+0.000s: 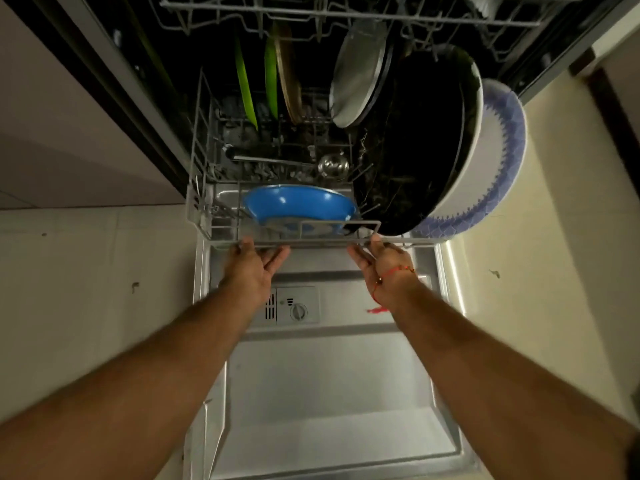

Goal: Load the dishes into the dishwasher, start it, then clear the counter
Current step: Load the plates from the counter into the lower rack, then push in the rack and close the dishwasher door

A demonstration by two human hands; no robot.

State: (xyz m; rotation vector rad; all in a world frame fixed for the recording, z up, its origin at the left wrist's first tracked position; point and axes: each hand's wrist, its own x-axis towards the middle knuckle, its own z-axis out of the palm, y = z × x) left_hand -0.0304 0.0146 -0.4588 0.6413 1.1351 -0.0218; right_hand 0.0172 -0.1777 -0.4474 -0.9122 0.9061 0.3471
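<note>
The dishwasher's lower rack (201, 202) is partly pulled out over the open door (329, 393). In it stand a blue bowl (298, 202), two green plates (246, 88), a brown plate (289, 81), a steel plate (358, 74), a large black dish (415, 150) and a white plate with a purple pattern (498, 150). A steel ladle (332, 165) lies across the middle. My left hand (252, 265) and my right hand (381, 261) both touch the rack's front rail with fingers stretched out.
The upper rack (346, 12) hangs above, pulled forward. The detergent dispenser (294, 306) sits in the door panel between my forearms. Pale cabinet fronts and floor flank the dishwasher on both sides.
</note>
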